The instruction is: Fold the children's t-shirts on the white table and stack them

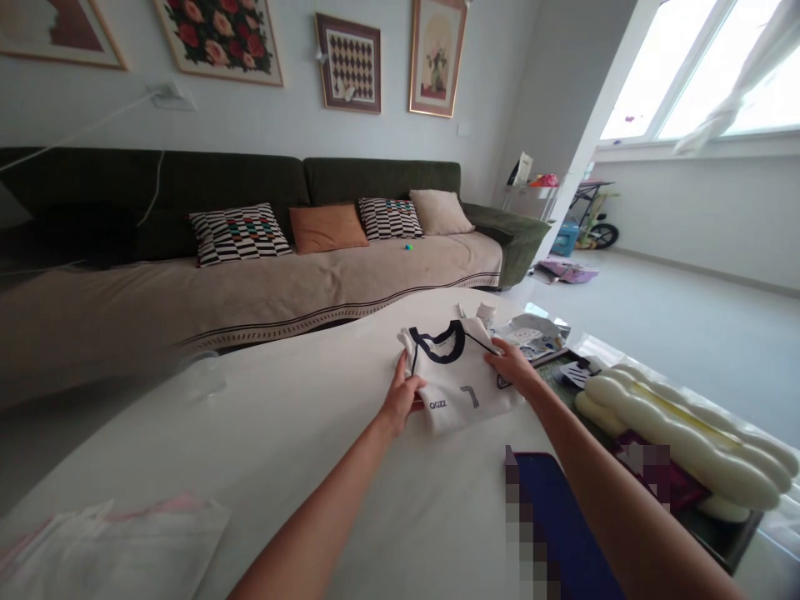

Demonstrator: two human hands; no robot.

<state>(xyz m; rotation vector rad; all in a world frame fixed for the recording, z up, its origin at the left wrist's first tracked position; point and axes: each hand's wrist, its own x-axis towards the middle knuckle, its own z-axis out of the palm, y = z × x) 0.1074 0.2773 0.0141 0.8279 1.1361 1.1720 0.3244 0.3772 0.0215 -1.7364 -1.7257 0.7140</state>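
Head view: a white shirt (pixel 453 392) with a black neckband is found over the white surface (pixel 300 392), slightly toward 5 o'clock of the frame centre. Its collar points to 12 o'clock; dark lettering and a "7" show on the front. Its lower part is soft in focus – whether it rests fully on the surface cannot be determined.

Left hand (pixel 400 398): grip closed on the shirt's 9 o'clock edge, thumb on top of the cloth. Right hand (pixel 511 365): grip closed on the shirt's shoulder edge, toward 2 o'clock of the garment.

Remaining items, clock positions read from the shirt. At 9 o'clock, well apart, a clear cup (pixel 209 375) stands on the surface. At 8 o'clock, a translucent packet (pixel 125 554) lies at the frame's lower corner. At 5 o'clock, a flat blue item (pixel 553 504) lies partly beneath the right forearm in the picture, one side pixelated. At 2 o'clock, just beyond the right hand, is a clear plastic bag (pixel 531 333). Toward 4 o'clock, a dark tray (pixel 747 529) carries a puffy cream item (pixel 675 429) – a purple packet (pixel 691 492) sits against it. Beyond the surface, at 11 o'clock, stands a green sofa (pixel 237 179) with four cushions.
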